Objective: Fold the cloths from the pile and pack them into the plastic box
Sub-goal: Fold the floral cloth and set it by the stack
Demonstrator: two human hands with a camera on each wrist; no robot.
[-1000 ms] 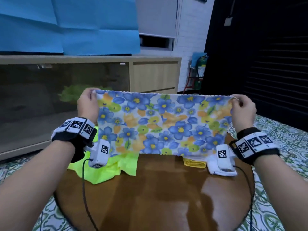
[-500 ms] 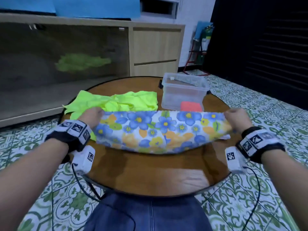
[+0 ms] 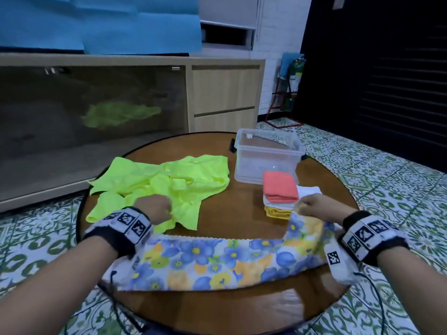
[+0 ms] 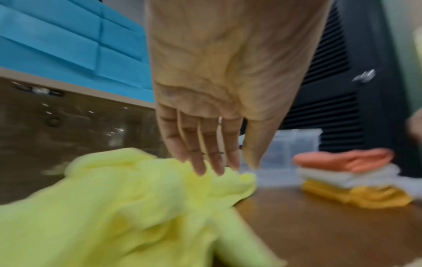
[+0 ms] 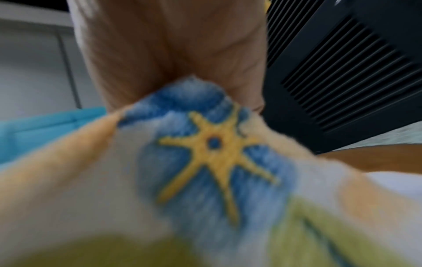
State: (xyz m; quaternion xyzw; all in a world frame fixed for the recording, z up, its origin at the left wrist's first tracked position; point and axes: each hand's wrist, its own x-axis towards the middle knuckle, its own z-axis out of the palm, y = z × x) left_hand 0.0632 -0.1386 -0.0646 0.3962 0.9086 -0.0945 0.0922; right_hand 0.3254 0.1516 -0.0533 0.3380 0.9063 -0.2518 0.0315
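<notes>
My right hand [image 3: 316, 209] pinches one end of the floral cloth [image 3: 205, 262], which lies along the table's [image 3: 229, 308] near edge. My left hand [image 4: 219, 101], fingers straight, hovers over the green pile [image 3: 164, 184]. The box [image 3: 266, 158] stands behind the folded stack [image 3: 280, 194].

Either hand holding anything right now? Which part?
The right hand pinches the floral cloth by its right end, lifted off the table. The left hand holds nothing; its straight fingers hang over the neon yellow-green cloth.
</notes>
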